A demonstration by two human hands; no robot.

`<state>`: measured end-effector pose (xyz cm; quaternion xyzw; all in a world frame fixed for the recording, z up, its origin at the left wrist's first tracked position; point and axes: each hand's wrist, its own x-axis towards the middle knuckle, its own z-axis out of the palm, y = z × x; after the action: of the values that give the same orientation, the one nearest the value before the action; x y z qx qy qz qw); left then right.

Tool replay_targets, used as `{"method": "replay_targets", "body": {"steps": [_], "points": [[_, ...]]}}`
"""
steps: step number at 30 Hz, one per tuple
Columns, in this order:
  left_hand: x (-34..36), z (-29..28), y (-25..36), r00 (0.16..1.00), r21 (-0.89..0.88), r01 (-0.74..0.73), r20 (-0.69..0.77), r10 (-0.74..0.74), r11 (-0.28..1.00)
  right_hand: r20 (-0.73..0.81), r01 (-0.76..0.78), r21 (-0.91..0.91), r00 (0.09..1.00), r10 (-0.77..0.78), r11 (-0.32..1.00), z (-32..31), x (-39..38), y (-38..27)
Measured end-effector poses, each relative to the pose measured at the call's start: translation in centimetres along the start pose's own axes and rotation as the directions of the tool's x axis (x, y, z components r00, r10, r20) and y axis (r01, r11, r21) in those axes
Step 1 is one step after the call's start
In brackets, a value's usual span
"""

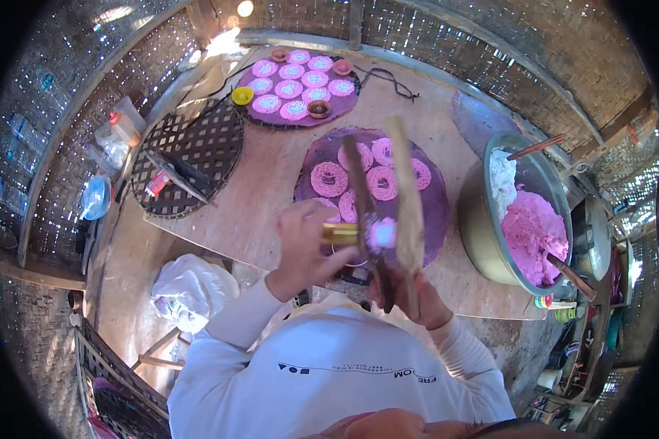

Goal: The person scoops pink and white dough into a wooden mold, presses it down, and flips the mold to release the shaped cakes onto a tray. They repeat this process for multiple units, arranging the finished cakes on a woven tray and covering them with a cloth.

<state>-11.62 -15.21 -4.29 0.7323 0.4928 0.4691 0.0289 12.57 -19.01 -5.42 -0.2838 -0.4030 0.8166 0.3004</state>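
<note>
My left hand, a little blurred, is closed around one end of a brass-coloured cylinder. My right hand grips the lower ends of two long wooden bars, a dark one and a pale one, spread apart in a V. A lump of white and pink dough shows between the bars, beside the cylinder. Below them lies a round purple sheet bearing several pink rings of piped strands. The bars hide part of the sheet and some rings.
To the right, a large metal pot holds pink dough, white dough and wooden paddles. A second purple round with pink-and-white rings and small bowls lies at the back. Leftward are a woven tray and a white sack.
</note>
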Motion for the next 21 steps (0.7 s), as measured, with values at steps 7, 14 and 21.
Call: {"method": "replay_targets", "body": {"steps": [7, 14, 21], "points": [[-8.2, -0.1, -3.2, 0.916, 0.383, 0.022, 0.362, -0.172, 0.923, -0.201, 0.248, -0.020, 0.948, -0.247, 0.969, -2.9, 0.3, -1.1], [-10.2, 1.9, -4.0, 0.872, 0.255, -0.227, 0.483, 0.080, 0.940, -0.292, 0.204, 0.038, 0.939, -0.184, 0.978, -3.5, 1.1, -1.4], [-8.3, 0.5, -6.9, 0.876, 0.342, -0.299, 0.469, 0.113, 0.891, -0.210, 0.176, -0.021, 0.962, -0.176, 0.984, -3.7, 1.4, -1.6]]}}
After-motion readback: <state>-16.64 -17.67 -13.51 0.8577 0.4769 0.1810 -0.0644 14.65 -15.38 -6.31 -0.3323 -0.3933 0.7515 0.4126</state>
